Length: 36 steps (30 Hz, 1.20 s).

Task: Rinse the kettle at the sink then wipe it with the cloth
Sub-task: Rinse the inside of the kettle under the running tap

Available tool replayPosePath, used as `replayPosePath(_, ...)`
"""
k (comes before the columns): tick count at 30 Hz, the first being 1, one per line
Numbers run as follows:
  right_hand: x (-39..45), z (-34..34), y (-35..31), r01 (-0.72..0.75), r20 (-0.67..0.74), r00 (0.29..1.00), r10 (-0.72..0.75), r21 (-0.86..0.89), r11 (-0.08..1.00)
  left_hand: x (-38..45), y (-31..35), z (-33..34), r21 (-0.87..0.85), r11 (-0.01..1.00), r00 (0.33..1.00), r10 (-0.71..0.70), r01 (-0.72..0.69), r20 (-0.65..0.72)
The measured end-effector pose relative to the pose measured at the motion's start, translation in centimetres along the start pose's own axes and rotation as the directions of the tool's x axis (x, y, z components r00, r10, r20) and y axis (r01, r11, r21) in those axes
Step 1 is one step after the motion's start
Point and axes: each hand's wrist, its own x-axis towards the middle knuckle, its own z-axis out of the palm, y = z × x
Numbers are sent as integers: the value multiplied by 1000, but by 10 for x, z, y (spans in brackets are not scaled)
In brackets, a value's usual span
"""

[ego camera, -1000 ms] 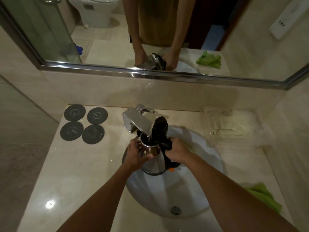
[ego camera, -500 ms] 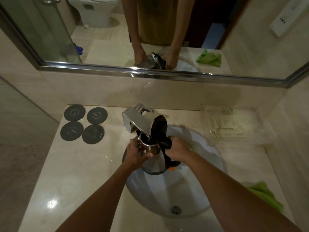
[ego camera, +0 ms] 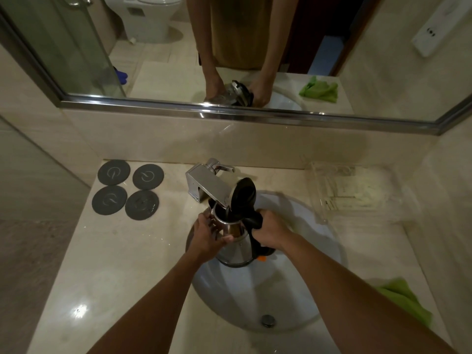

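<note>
A steel kettle with a black handle and an open black lid is held upright over the white sink, its mouth under the chrome tap spout. My left hand grips the kettle's body near the rim. My right hand is closed around the black handle. A green cloth lies on the counter to the right of the sink, partly hidden by my right arm.
Several dark round coasters lie on the counter at the left. A clear plastic tray sits at the back right. A mirror above the counter reflects my hands, the kettle and the cloth. The drain is near the sink's front.
The kettle and both hands have stayed almost still under the tap; only the view has shifted slightly.
</note>
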Motion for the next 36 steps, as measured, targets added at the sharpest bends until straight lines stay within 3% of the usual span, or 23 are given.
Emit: replayPosePath(36,2,6,0,13,-5,1000,-13,-23,1000,-12,7,-3,12,999,999,-33,33,-7)
